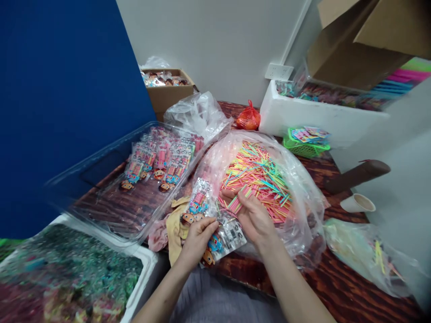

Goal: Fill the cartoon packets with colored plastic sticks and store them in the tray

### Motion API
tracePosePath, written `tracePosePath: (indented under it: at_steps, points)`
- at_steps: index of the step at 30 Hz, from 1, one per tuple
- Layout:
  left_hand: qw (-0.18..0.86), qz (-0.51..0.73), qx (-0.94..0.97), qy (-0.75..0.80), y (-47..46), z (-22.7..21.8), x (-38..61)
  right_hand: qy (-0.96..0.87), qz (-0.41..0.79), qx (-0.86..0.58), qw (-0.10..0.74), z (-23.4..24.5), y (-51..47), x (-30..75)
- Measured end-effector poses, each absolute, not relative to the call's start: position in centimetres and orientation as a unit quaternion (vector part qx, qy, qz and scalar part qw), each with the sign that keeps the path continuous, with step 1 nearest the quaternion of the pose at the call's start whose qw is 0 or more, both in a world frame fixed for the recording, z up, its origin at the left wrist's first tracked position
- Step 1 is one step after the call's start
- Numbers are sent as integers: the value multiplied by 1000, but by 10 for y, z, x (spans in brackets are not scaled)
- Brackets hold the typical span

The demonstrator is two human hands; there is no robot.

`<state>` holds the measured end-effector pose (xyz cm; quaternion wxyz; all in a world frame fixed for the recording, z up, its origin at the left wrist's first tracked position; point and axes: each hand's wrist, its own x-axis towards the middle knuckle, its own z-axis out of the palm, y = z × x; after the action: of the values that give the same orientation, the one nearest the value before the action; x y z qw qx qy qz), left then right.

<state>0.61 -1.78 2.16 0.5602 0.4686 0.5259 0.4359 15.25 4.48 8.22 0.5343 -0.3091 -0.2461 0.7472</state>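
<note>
**Left hand pinches a printed packet while right hand holds a bundle of coloured sticks**

The left hand grips the edge of the clear and silver packet between thumb and bent fingers. A cartoon figure and a barcode show on the packet, which lies tilted in front of the person's body, below the right hand. The right hand is curled around the pink, green and yellow bundle, its thumb across the sticks.

Just beyond that hand, a large clear plastic bag lies spread open, heaped with loose sticks in pink, yellow, green and blue. Near the left hand, a few filled packets overlap beside a yellow cloth, with a pink cloth next to it.

To the left, a transparent tray holds more packets in overlapping rows toward its far end. A white foam box stands at the near left; its contents are too blurred to name.

Behind the sticks sit a knotted red bag and a green basket bearing printed cards. On the right, a paper cup leans tilted on the wood-grained tabletop.
</note>
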Motion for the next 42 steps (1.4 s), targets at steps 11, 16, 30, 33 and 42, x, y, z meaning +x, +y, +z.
tracePosePath:
  at_steps: [11, 16, 30, 33, 42]
  points:
    - [685, 477, 277, 475, -21, 22, 16, -260, 736, -359, 512, 73, 34, 148]
    - [646, 471, 341, 495, -23, 17, 13, -265, 696, -406, 529, 76, 25, 156]
    - [546, 468, 463, 518, -24, 26, 7, -440, 695, -405, 399, 79, 10, 155]
    - [537, 493, 444, 521, -23, 29, 4, -466, 650, -414, 435, 84, 4, 155]
    - [512, 499, 455, 530, -23, 41, -23, -663, 404, -439, 453, 91, -7, 134]
